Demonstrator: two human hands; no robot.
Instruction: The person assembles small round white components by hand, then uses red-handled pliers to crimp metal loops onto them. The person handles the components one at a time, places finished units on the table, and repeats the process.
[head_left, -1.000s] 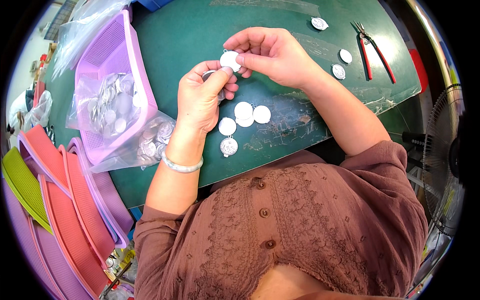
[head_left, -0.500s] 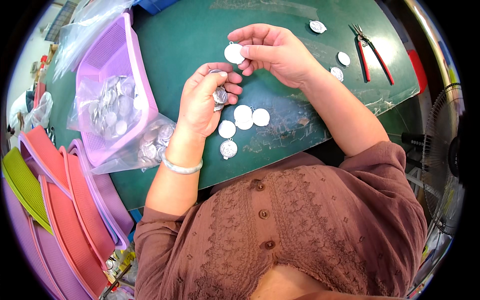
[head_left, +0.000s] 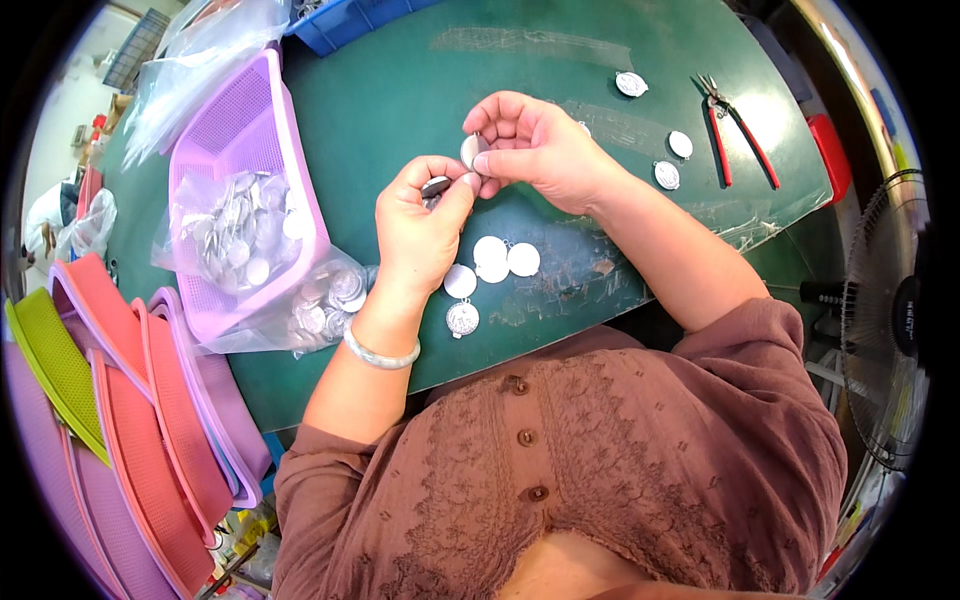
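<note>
Between the thumb and fingers of my right hand (head_left: pixel 535 150) is a round silver medallion (head_left: pixel 473 151), turned nearly edge-on. My left hand (head_left: pixel 425 220) is curled around several more medallions (head_left: pixel 436 187), mostly hidden by the fingers. The tips of both hands meet above the green table. Just below them lies a loose group of pale medallions (head_left: pixel 491 252), their plain faces up. One medallion (head_left: pixel 462 319) nearest my body shows a raised pattern. Farther right lie other medallions (head_left: pixel 667 175), apart from the group.
Red-handled pliers (head_left: pixel 738 135) lie at the right of the green table (head_left: pixel 370 90). To the left, a purple basket (head_left: pixel 305 200) holds a bag of medallions, with another bag (head_left: pixel 328 300) beside it. Stacked baskets (head_left: pixel 150 430) stand lower left; a blue bin (head_left: pixel 350 22) sits far back.
My right hand has turned its medallion from face-on to nearly edge-on. The two hands have come together, and the left fingers have closed further over their medallions. The whole view has shifted slightly.
</note>
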